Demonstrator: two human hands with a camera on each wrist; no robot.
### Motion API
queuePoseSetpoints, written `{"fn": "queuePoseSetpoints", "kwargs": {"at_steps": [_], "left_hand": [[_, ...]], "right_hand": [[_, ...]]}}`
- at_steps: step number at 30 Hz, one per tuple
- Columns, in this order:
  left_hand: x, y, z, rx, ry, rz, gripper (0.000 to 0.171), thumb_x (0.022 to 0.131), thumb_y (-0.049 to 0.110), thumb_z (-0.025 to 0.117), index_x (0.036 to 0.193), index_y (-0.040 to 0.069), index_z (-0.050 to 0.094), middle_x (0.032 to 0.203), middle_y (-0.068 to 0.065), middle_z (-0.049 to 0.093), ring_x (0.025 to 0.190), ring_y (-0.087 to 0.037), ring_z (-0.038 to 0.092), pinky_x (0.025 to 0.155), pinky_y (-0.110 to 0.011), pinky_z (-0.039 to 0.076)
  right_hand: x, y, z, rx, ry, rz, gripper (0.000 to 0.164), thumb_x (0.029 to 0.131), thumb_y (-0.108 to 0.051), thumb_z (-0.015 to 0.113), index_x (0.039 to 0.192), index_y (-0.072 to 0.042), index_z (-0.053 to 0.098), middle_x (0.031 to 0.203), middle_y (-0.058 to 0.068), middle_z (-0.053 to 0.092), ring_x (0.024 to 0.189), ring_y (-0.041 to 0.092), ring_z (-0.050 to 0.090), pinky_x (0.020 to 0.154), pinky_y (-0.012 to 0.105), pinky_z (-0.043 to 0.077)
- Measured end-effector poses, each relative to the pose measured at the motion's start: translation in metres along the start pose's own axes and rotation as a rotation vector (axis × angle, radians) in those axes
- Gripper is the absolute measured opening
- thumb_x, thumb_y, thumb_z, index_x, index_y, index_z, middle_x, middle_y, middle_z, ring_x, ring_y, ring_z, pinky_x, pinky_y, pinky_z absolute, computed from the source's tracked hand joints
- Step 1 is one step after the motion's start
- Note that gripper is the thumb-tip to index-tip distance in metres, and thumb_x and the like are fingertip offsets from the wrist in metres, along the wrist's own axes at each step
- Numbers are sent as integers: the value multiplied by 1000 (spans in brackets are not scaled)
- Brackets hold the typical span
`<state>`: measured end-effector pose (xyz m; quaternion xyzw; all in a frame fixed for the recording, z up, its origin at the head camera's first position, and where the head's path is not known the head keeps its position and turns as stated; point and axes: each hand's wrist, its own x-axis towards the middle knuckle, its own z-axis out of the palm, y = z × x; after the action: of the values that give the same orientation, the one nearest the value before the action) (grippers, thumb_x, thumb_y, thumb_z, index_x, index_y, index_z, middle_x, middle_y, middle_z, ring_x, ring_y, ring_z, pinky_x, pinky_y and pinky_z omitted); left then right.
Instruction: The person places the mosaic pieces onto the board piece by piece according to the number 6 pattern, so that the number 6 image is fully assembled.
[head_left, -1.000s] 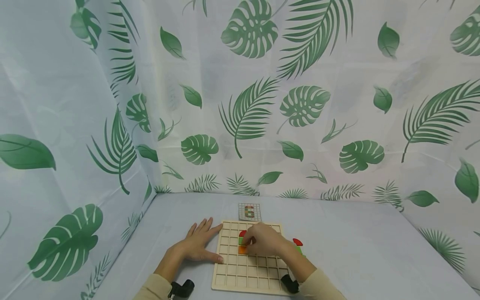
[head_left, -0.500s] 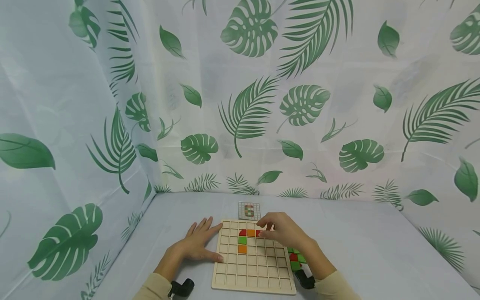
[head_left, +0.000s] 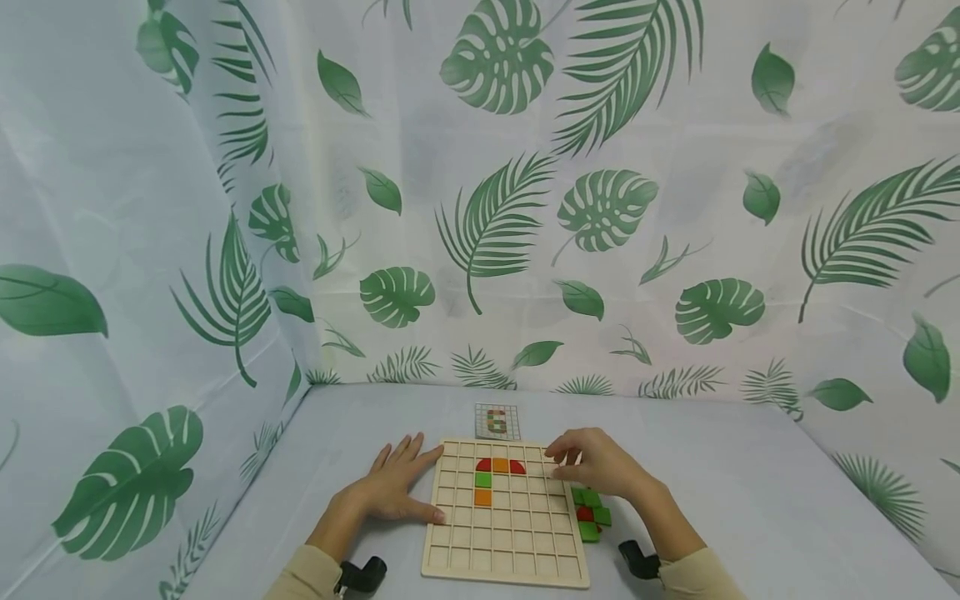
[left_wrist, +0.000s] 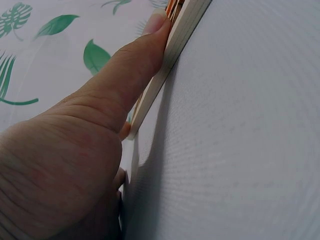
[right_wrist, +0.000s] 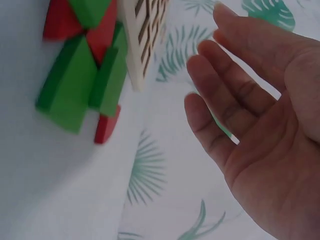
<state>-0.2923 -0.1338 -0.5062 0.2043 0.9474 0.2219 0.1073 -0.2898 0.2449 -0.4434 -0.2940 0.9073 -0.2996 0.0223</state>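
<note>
From where I stand, the left hand [head_left: 397,492] lies spread at the left side of the wooden grid board [head_left: 504,542], thumb resting on its edge and clasping nothing; the right hand [head_left: 596,462] hangs over the board's right side, fingers loosely bent, no piece between them. I'd worry most about the loose pieces [head_left: 585,514], red and green, heaped partly over one another: a careless grab could scatter them across the counter [head_left: 712,500]. A knock from the right wrist could also nudge the board askew, since the left hand only steadies it lightly, I'd judge, and might jolt the set pieces from their cells. The board sits between the hands, toward the near side of the counter; the loose heap is just off its right edge, below the right hand. On the board, red, orange and red pieces [head_left: 500,465] make a row, with green and orange pieces [head_left: 483,488] running nearer from its left end. Beyond, toward the counter's far edge, lies a gridded pattern card [head_left: 497,422].
</note>
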Motion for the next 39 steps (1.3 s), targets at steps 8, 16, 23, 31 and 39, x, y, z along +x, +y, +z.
{"fn": "queuePoseSetpoints", "kwargs": {"at_steps": [8, 16, 23, 31, 39], "left_hand": [[-2, -1, -1, -13, 6, 11, 114, 74, 76, 78, 165, 27, 31, 175, -18, 10, 163, -40, 4, 129, -65, 0], [-1, -2, 1, -15, 2, 20, 115, 74, 77, 77, 165, 27, 30, 175, -18, 10, 163, -40, 4, 129, -65, -1], [-1, -2, 0, -5, 6, 15, 114, 74, 76, 78, 165, 26, 31, 175, -18, 10, 163, -40, 4, 129, -65, 0], [-1, -2, -1, -3, 2, 21, 114, 74, 78, 77, 165, 27, 31, 175, -18, 10, 163, -40, 4, 129, -65, 0], [-1, -1, -1, -13, 2, 21, 114, 74, 77, 77, 165, 27, 31, 175, -18, 10, 163, -40, 4, 129, -65, 0]], "right_hand": [[-11, 1, -9, 82, -116, 72, 22, 87, -12, 83, 108, -7, 79, 103, 6, 76, 86, 13, 64, 68, 24, 54], [-22, 7, -7, 115, -175, 80, 26, 82, -16, 89, 107, -13, 80, 98, 1, 76, 82, 11, 64, 68, 24, 54], [-32, 12, -6, 128, -301, 71, 29, 72, -14, 95, 95, -17, 77, 87, -2, 73, 78, 13, 63, 67, 24, 52], [-31, 10, 2, 83, -349, 129, 31, 67, -9, 96, 83, -17, 71, 79, -3, 69, 69, 5, 57, 62, 23, 51], [-34, 3, 5, -14, -323, 155, 30, 66, -6, 95, 77, -20, 71, 73, -7, 66, 65, 6, 57, 58, 24, 49]]}}
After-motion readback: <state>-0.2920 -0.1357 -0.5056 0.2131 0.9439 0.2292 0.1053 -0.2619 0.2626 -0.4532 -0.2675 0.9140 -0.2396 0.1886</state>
